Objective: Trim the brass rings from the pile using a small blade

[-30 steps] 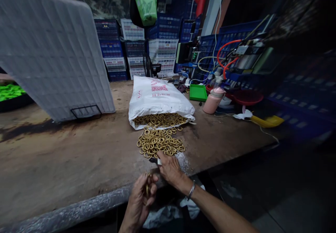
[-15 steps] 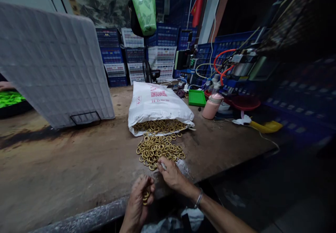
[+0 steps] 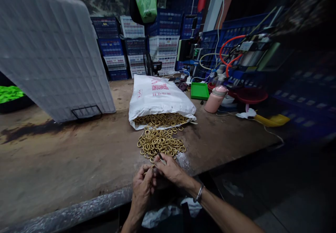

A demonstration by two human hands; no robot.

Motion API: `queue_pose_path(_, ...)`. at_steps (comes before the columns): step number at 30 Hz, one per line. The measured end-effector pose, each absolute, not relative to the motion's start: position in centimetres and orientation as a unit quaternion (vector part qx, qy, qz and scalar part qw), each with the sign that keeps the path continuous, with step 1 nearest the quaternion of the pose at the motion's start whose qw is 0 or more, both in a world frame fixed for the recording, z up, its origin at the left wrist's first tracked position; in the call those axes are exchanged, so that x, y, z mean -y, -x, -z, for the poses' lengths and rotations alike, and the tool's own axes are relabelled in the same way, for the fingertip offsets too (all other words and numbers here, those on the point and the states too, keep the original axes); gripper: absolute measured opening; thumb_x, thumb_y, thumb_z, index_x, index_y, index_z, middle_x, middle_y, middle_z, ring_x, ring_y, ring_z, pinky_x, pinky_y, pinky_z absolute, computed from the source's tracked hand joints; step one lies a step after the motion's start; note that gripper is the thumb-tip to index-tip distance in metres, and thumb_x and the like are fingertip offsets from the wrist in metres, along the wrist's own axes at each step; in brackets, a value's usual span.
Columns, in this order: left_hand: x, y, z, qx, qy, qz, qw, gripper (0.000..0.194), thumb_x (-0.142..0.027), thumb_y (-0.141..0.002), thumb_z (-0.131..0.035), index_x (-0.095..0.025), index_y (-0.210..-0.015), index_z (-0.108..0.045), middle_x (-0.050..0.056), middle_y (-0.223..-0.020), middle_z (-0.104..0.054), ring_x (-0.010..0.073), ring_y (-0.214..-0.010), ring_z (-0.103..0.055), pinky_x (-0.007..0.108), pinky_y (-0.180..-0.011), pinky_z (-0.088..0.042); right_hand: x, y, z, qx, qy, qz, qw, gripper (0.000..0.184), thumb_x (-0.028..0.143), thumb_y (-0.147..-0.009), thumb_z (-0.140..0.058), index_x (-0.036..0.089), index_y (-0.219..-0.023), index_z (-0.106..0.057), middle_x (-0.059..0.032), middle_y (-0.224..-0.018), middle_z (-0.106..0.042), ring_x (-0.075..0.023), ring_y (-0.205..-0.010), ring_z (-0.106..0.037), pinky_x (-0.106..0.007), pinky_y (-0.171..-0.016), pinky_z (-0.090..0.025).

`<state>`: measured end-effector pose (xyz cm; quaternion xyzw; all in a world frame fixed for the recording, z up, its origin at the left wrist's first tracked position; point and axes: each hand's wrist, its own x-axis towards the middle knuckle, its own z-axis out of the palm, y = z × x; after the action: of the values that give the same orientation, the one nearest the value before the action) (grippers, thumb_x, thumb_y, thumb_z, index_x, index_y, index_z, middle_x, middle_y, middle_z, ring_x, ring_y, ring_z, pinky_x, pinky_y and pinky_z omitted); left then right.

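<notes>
My left hand (image 3: 141, 183) is closed at the table's front edge, its fingers curled round a brass-coloured ring, mostly hidden by them. My right hand (image 3: 171, 170) meets it from the right, fingertips close to the left ones. A small slim tool (image 3: 160, 155) with a dark end pokes up from the right hand's grip; its exact kind is unclear. Just beyond both hands lies a heap of brass-coloured rings (image 3: 160, 143). Behind it, a white woven sack (image 3: 162, 98) with red print lies on its side, its mouth towards me and full of the same rings.
A tall whitish padded panel (image 3: 60, 57) stands at left on the wooden table (image 3: 65, 170). Bright green pieces (image 3: 10, 93) lie in a dark tray beyond it. To the right are a green tray (image 3: 200, 91), a pink bottle (image 3: 216, 100) and a yellow scoop (image 3: 273, 120). Crates are stacked behind.
My hands have come together, the left rising towards the right. The tool's dark end now shows above the right fingers. The view has tipped slightly downward.
</notes>
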<state>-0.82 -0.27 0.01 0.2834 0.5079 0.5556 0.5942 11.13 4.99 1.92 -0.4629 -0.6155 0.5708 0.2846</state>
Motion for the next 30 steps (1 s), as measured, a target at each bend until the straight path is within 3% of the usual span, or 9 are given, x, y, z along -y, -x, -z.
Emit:
queue_pose_path(5, 0.4, 0.4, -0.5, -0.475, -0.274, -0.567, 0.615, 0.024, -0.038, -0.069, -0.063, -0.016, -0.072, -0.055, -0.003, -0.057, -0.055, 0.0026, -0.038, -0.039, 0.013, -0.035, -0.024, -5.1, -11.1, -1.4, 0.595, 0.452, -0.598, 0.290, 0.014, 0.030, -0.077, -0.045, 0.017, -0.076, -0.050, 0.0057, -0.054, -0.049, -0.0056, -0.046, -0.039, -0.016, -0.047, -0.031)
queue_pose_path(12, 0.3, 0.4, -0.7, -0.482, -0.254, -0.551, 0.632, 0.029, -0.042, -0.065, -0.064, -0.014, -0.070, -0.054, -0.005, -0.053, -0.051, 0.0011, -0.036, -0.035, 0.012, -0.033, -0.022, -5.0, -11.3, -2.0, 0.633, 0.447, -0.557, 0.297, 0.020, 0.031, -0.079, -0.043, 0.016, -0.069, -0.052, 0.0036, -0.056, -0.051, -0.0075, -0.052, -0.044, -0.017, -0.052, -0.034)
queue_pose_path(16, 0.3, 0.3, -1.1, -0.517, -0.241, -0.532, 0.626, 0.037, -0.048, -0.060, -0.065, -0.016, -0.070, -0.050, -0.008, -0.043, -0.047, 0.0015, -0.031, -0.032, 0.012, -0.030, -0.021, -4.8, -11.1, -2.2, 0.677, 0.460, -0.496, 0.289, 0.017, 0.029, -0.076, -0.047, 0.016, -0.065, -0.051, 0.0052, -0.054, -0.047, -0.0071, -0.051, -0.040, -0.017, -0.049, -0.031)
queue_pose_path(23, 0.4, 0.4, -1.2, -0.495, -0.246, -0.518, 0.653, 0.034, -0.045, -0.063, -0.065, -0.017, -0.073, -0.049, -0.007, -0.049, -0.051, 0.0019, -0.033, -0.035, 0.012, -0.029, -0.020, -5.0, -11.1, -2.1, 0.671, 0.467, -0.507, 0.273, 0.023, 0.029, -0.079, -0.040, 0.016, -0.063, -0.049, 0.0044, -0.054, -0.047, -0.0075, -0.051, -0.039, -0.018, -0.048, -0.029)
queue_pose_path(26, 0.4, 0.5, -1.0, -0.487, -0.248, -0.520, 0.656, 0.032, -0.043, -0.065, -0.064, -0.017, -0.075, -0.048, -0.006, -0.055, -0.054, 0.0019, -0.034, -0.035, 0.012, -0.030, -0.022, -5.1, -11.4, -1.9, 0.698, 0.485, -0.448, 0.277, 0.026, 0.027, -0.082, -0.035, 0.016, -0.061, -0.047, 0.0030, -0.055, -0.048, -0.0080, -0.052, -0.041, -0.018, -0.050, -0.029)
queue_pose_path(30, 0.4, 0.5, -0.8, -0.477, -0.246, -0.532, 0.655, 0.031, -0.043, -0.065, -0.063, -0.018, -0.075, -0.048, -0.007, -0.051, -0.051, 0.0017, -0.034, -0.033, 0.012, -0.031, -0.020, -4.6, -11.9, -1.4, 0.794, 0.474, -0.317, 0.211, 0.010, 0.012, -0.070, -0.041, 0.018, -0.067, -0.049, 0.0018, -0.061, -0.052, -0.0095, -0.056, -0.042, -0.020, -0.052, -0.025)
